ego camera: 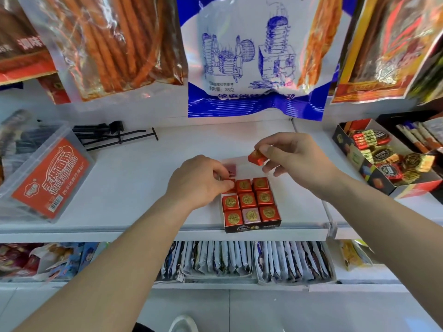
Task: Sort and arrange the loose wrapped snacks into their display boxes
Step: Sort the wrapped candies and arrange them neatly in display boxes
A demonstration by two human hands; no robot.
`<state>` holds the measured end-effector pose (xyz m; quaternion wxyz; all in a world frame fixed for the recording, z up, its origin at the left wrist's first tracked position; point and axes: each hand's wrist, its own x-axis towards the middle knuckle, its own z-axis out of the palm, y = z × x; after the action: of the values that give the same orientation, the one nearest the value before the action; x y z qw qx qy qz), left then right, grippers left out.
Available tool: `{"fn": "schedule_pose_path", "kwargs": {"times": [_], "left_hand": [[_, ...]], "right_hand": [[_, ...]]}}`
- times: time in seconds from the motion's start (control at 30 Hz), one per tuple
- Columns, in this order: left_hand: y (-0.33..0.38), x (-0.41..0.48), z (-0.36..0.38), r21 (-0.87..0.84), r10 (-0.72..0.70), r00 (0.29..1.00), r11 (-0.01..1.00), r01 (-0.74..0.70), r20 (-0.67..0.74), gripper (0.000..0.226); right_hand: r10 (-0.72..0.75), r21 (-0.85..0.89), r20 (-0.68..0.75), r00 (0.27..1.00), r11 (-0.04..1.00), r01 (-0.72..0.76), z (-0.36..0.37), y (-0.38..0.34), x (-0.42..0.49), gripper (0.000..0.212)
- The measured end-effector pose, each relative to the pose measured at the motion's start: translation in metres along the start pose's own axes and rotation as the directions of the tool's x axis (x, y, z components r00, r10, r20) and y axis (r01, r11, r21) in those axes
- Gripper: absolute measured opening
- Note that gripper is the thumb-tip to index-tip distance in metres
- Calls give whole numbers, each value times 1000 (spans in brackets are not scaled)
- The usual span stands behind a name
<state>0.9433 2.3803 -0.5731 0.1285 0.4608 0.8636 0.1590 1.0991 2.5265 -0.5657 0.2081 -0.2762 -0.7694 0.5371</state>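
A small dark display box [254, 228] sits at the front edge of the white shelf, filled with rows of red foil-wrapped square snacks [247, 199], each with a gold seal, and one pink-wrapped square [251, 215] in the front row. My left hand [200, 180] pinches a red square at the box's back left corner. My right hand [291, 155] hovers above the back of the box and holds another red wrapped square [256, 157] between thumb and fingers. A dull pink piece [230, 169] lies behind the box, partly hidden by my left hand.
An open box of mixed gold, red and black wrapped sweets [386, 161] stands at the right. A clear plastic tub with a red label [45, 173] and black hooks [115, 135] lie at the left. Large snack bags [251, 56] hang overhead. Packets fill the lower shelf [251, 261].
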Motion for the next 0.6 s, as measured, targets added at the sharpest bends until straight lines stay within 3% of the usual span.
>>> {"fn": "schedule_pose_path", "kwargs": {"times": [0.2, 0.33, 0.6], "left_hand": [[3, -1, -2, -20, -5, 1000, 1000, 5, 0, 26], [7, -3, -2, 14, 5, 999, 1000, -4, -51, 27], [7, -5, -1, 9, 72, 996, 997, -72, -61, 21]], "right_hand": [[22, -7, 4, 1000, 1000, -22, -3, 1, -3, 12], [49, 19, 28, 998, 999, -50, -3, 2, -4, 27], [48, 141, 74, 996, 988, -58, -2, 11, -5, 21]]}}
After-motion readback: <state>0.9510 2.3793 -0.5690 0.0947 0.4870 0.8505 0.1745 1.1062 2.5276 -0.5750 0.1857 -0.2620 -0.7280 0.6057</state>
